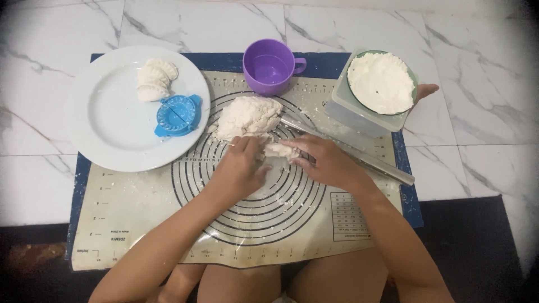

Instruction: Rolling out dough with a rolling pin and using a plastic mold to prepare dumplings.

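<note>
Risk noted: the small dough piece (pixel 279 150), pinched between the left hand (pixel 241 168) and right hand (pixel 325 163), may tear unevenly or stick to the mat (pixel 140 213), being soft and floured. It is pale, ragged, lying just below the dough mound (pixel 247 115); the rolling pin (pixel 359 160) is close behind.

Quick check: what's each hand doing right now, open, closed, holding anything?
Left hand: closed on the small dough piece.
Right hand: fingers pinching the same dough piece, beside the big dough lump.
</note>
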